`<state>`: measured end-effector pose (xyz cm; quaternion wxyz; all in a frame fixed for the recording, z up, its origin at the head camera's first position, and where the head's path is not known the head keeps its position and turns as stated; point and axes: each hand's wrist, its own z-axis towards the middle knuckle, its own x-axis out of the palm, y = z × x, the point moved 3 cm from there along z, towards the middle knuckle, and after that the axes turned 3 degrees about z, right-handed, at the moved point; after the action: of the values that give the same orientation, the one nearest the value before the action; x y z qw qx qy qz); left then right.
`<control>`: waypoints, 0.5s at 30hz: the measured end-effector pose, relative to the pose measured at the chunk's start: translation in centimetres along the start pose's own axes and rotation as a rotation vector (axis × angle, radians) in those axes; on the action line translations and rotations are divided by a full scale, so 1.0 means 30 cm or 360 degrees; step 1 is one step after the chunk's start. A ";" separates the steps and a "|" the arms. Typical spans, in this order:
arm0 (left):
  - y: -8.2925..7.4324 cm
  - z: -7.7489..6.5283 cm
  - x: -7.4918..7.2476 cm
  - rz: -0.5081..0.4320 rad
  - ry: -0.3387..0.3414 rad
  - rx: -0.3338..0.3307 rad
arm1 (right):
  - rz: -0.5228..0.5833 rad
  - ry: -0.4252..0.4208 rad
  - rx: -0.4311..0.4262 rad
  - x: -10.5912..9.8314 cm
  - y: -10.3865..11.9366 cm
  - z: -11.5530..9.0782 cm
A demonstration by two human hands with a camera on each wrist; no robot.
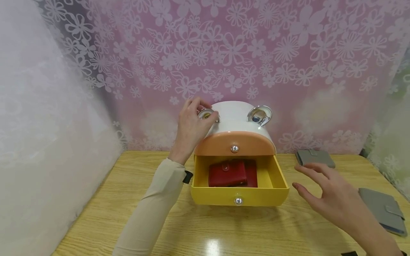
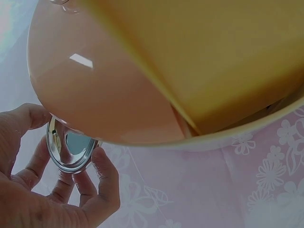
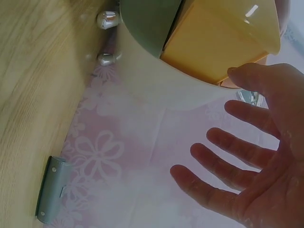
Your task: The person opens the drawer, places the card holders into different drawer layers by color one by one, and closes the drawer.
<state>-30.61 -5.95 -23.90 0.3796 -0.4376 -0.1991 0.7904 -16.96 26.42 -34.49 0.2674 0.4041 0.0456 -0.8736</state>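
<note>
A small white drawer box (image 1: 233,111) with two silver ears stands on the table. My left hand (image 1: 191,124) holds its left ear (image 2: 71,147), with the thumb on one side and fingertips around the other. The yellow drawer (image 1: 213,196) is pulled out, while the orange drawer (image 1: 217,143) above it is closed. Inside the yellow drawer a red wallet (image 1: 225,173) lies over a darker red one (image 1: 252,175). To the right of that drawer my right hand (image 1: 339,201) hovers with its fingers spread and nothing in them.
Two grey wallets lie on the table at the right, one (image 1: 315,158) near the back and another (image 1: 382,208) beside my right forearm. Silver feet (image 3: 108,20) support the box, and a green drawer front (image 3: 149,21) sits beneath the yellow one. A pink flowered cloth (image 1: 179,71) hangs behind.
</note>
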 end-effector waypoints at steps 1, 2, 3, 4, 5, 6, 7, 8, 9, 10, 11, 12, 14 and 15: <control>-0.001 0.000 -0.001 0.0003 -0.0002 0.0000 | 0.0003 -0.0013 -0.0015 -0.001 0.006 -0.002; -0.001 0.001 -0.002 0.0006 -0.0007 0.0003 | 0.0008 -0.0034 -0.0041 -0.003 0.011 -0.003; -0.002 0.002 -0.002 0.0007 -0.0011 0.0006 | 0.0013 -0.0056 -0.0067 -0.004 0.017 -0.004; -0.001 0.004 -0.003 0.0009 -0.0014 0.0008 | 0.0020 -0.0079 -0.0089 -0.006 0.022 -0.004; -0.001 0.005 -0.003 0.0011 -0.0017 0.0012 | 0.0026 -0.0100 -0.0107 -0.008 0.029 -0.005; -0.002 0.005 -0.003 0.0012 -0.0020 0.0013 | 0.0027 -0.0119 -0.0126 -0.010 0.035 -0.005; -0.002 0.006 -0.003 0.0016 -0.0022 0.0016 | 0.0024 -0.0139 -0.0145 -0.012 0.042 -0.005; -0.001 0.006 -0.003 0.0018 -0.0024 0.0018 | 0.0021 -0.0158 -0.0164 -0.015 0.049 -0.005; -0.001 0.006 -0.003 0.0019 -0.0023 0.0016 | 0.0022 -0.0175 -0.0181 -0.017 0.056 -0.004; 0.000 0.006 -0.002 0.0021 -0.0022 0.0016 | 0.0019 -0.0189 -0.0195 -0.020 0.064 -0.004; 0.000 0.005 -0.002 0.0022 -0.0021 0.0014 | 0.0018 -0.0202 -0.0210 -0.023 0.072 -0.005; 0.000 0.004 -0.002 0.0023 -0.0021 0.0011 | 0.0019 -0.0206 -0.0221 -0.026 0.079 -0.005; 0.001 0.003 -0.002 0.0021 -0.0018 0.0006 | 0.0029 -0.0234 -0.0252 -0.033 0.094 -0.004; 0.002 0.002 -0.002 0.0021 -0.0017 0.0003 | 0.0044 -0.0260 -0.0274 -0.036 0.102 -0.003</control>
<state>-30.67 -6.01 -23.87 0.3738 -0.4343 -0.1974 0.7955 -14.79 24.29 -33.35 0.3160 0.3078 0.0928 -0.8926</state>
